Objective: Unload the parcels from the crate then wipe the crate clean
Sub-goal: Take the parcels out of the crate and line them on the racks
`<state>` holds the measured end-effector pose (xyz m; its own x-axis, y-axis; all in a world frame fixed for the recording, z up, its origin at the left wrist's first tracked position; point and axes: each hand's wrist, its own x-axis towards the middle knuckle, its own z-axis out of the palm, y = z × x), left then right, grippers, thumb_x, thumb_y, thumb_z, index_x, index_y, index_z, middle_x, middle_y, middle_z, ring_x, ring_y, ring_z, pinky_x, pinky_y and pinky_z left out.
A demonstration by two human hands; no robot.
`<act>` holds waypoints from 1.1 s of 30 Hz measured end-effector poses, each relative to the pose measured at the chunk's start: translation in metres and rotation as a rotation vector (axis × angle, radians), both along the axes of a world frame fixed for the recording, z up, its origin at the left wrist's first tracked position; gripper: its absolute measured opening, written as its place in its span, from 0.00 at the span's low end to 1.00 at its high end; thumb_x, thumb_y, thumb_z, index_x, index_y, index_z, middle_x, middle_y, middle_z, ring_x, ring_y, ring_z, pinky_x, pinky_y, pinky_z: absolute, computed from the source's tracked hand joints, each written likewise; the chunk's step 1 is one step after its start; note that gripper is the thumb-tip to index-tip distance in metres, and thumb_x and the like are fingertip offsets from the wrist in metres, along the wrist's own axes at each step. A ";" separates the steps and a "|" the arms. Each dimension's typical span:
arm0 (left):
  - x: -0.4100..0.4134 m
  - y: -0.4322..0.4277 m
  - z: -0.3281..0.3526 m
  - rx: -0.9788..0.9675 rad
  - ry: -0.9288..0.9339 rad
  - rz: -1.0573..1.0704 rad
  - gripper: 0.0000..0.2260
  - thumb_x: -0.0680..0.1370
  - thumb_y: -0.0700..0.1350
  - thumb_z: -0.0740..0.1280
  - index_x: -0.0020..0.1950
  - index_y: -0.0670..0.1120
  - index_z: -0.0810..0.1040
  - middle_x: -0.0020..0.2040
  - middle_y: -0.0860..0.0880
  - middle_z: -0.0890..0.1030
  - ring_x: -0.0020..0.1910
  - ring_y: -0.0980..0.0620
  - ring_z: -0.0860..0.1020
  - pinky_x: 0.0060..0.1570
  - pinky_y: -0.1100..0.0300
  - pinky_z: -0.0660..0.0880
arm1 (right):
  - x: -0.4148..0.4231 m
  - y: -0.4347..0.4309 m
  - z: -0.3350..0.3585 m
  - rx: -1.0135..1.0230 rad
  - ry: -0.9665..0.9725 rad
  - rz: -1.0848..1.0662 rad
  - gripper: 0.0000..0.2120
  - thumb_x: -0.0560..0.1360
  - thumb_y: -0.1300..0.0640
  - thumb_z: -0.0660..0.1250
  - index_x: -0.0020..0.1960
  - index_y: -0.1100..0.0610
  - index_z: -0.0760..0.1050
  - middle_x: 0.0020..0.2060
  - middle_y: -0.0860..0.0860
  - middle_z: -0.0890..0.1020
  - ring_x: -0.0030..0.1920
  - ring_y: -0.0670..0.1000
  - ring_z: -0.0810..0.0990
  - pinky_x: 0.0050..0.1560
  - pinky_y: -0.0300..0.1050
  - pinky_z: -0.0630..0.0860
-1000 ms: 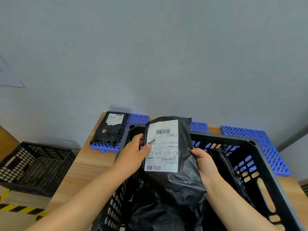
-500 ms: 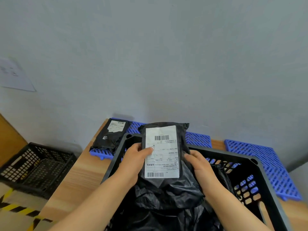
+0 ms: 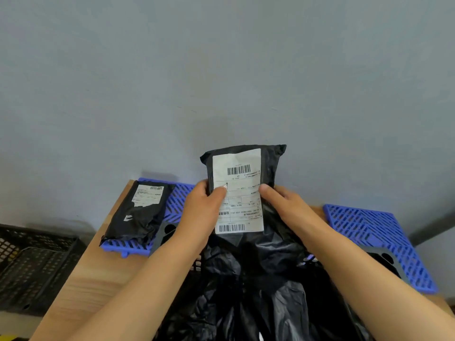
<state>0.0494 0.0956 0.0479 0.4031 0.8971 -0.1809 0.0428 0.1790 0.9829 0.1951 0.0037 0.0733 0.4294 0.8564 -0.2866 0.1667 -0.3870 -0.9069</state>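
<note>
Holding parcel [image 3: 238,173] upright, axis vert., prob. over crate [image 3: 369,249].

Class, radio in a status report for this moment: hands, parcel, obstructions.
Status: left hand and right hand grip the labelled parcel, upright above the crate. More black bags in the crate. A second parcel lies on the blue panel. Nothing blocks.

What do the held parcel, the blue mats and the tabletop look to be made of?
The held parcel: thin glossy black plastic film, judging by creases and sheen, with a white paper-like label. The blue mats: rigid moulded plastic lattice, matte. The tabletop: pale wood or wood-look laminate; grain lines show.
</note>
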 end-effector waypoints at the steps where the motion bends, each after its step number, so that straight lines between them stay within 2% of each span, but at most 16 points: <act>1: 0.009 0.009 -0.001 0.014 0.003 -0.005 0.11 0.78 0.45 0.64 0.60 0.47 0.75 0.51 0.51 0.82 0.45 0.55 0.82 0.37 0.62 0.79 | 0.007 0.009 0.002 -0.014 0.030 0.015 0.11 0.75 0.42 0.64 0.52 0.47 0.75 0.44 0.37 0.82 0.44 0.37 0.81 0.45 0.33 0.75; 2: 0.016 0.018 -0.001 0.027 0.001 -0.011 0.12 0.78 0.45 0.64 0.61 0.47 0.74 0.51 0.51 0.82 0.45 0.55 0.82 0.36 0.63 0.79 | 0.013 0.017 0.003 -0.031 0.060 0.024 0.10 0.75 0.44 0.65 0.53 0.47 0.75 0.46 0.40 0.83 0.45 0.40 0.82 0.47 0.36 0.77; 4: 0.033 0.034 -0.004 0.058 0.004 -0.029 0.14 0.77 0.44 0.66 0.63 0.46 0.73 0.53 0.51 0.81 0.46 0.56 0.81 0.35 0.65 0.78 | 0.029 0.033 0.002 -0.044 0.096 0.002 0.04 0.76 0.54 0.68 0.50 0.49 0.76 0.45 0.43 0.84 0.42 0.41 0.84 0.42 0.35 0.79; 5: 0.039 0.041 -0.007 0.078 0.018 -0.042 0.16 0.77 0.45 0.67 0.64 0.46 0.72 0.54 0.51 0.80 0.46 0.57 0.81 0.36 0.66 0.78 | 0.038 0.041 -0.001 -0.050 0.092 -0.028 0.05 0.75 0.59 0.68 0.49 0.50 0.77 0.44 0.45 0.84 0.41 0.43 0.84 0.41 0.35 0.79; 8: 0.051 0.056 -0.023 0.130 0.090 -0.057 0.20 0.78 0.46 0.66 0.68 0.46 0.68 0.60 0.52 0.76 0.50 0.59 0.76 0.41 0.71 0.74 | 0.065 0.063 -0.015 -0.080 0.120 -0.161 0.04 0.75 0.63 0.66 0.46 0.55 0.77 0.41 0.49 0.84 0.39 0.47 0.83 0.40 0.38 0.80; 11: 0.050 0.069 -0.047 0.192 0.254 -0.052 0.21 0.78 0.46 0.64 0.71 0.46 0.65 0.65 0.49 0.73 0.59 0.56 0.72 0.56 0.61 0.70 | 0.095 0.080 -0.039 -0.095 0.160 -0.310 0.04 0.75 0.64 0.66 0.49 0.60 0.77 0.42 0.53 0.83 0.40 0.51 0.83 0.44 0.44 0.79; 14: 0.046 0.079 -0.059 0.268 0.379 -0.102 0.20 0.79 0.45 0.62 0.70 0.46 0.66 0.67 0.49 0.71 0.63 0.53 0.71 0.64 0.54 0.68 | 0.114 0.091 -0.072 -0.191 0.098 -0.342 0.13 0.75 0.64 0.66 0.59 0.65 0.76 0.51 0.57 0.82 0.46 0.56 0.82 0.53 0.49 0.77; 16: 0.044 0.084 -0.063 0.322 0.436 -0.110 0.18 0.79 0.44 0.61 0.69 0.46 0.68 0.66 0.49 0.72 0.63 0.53 0.71 0.64 0.52 0.68 | 0.120 0.096 -0.098 -0.307 0.030 -0.302 0.16 0.74 0.65 0.67 0.62 0.67 0.74 0.57 0.59 0.80 0.54 0.60 0.80 0.57 0.50 0.75; 18: 0.044 0.086 -0.066 0.358 0.483 -0.140 0.16 0.80 0.44 0.60 0.68 0.46 0.70 0.65 0.49 0.73 0.63 0.52 0.72 0.64 0.52 0.69 | 0.121 0.099 -0.121 -0.434 -0.025 -0.241 0.18 0.74 0.65 0.67 0.63 0.68 0.73 0.59 0.61 0.78 0.57 0.60 0.78 0.56 0.49 0.74; 23: 0.044 0.085 -0.071 0.417 0.554 -0.243 0.15 0.81 0.43 0.57 0.68 0.46 0.70 0.65 0.49 0.73 0.63 0.52 0.71 0.64 0.54 0.69 | 0.121 0.104 -0.165 -0.621 -0.054 -0.146 0.20 0.73 0.66 0.69 0.63 0.66 0.70 0.60 0.61 0.78 0.58 0.61 0.78 0.60 0.53 0.74; 26: 0.044 0.084 -0.071 0.452 0.578 -0.260 0.15 0.81 0.43 0.57 0.68 0.45 0.70 0.66 0.48 0.73 0.64 0.52 0.71 0.64 0.55 0.68 | 0.122 0.103 -0.181 -0.667 0.011 -0.138 0.17 0.74 0.67 0.68 0.62 0.65 0.72 0.59 0.60 0.79 0.58 0.60 0.78 0.63 0.56 0.73; 29: 0.044 0.083 -0.072 0.463 0.597 -0.295 0.16 0.81 0.42 0.56 0.68 0.46 0.70 0.66 0.48 0.72 0.65 0.52 0.70 0.64 0.56 0.68 | 0.124 0.101 -0.193 -0.707 0.042 -0.125 0.14 0.74 0.68 0.66 0.60 0.64 0.73 0.58 0.59 0.79 0.57 0.60 0.78 0.62 0.56 0.74; 33: 0.044 0.083 -0.073 0.482 0.609 -0.305 0.16 0.81 0.42 0.56 0.68 0.45 0.70 0.67 0.48 0.72 0.66 0.52 0.69 0.65 0.55 0.67 | 0.128 0.098 -0.192 -0.772 -0.022 -0.065 0.17 0.74 0.68 0.66 0.62 0.64 0.72 0.59 0.60 0.78 0.58 0.61 0.78 0.61 0.56 0.75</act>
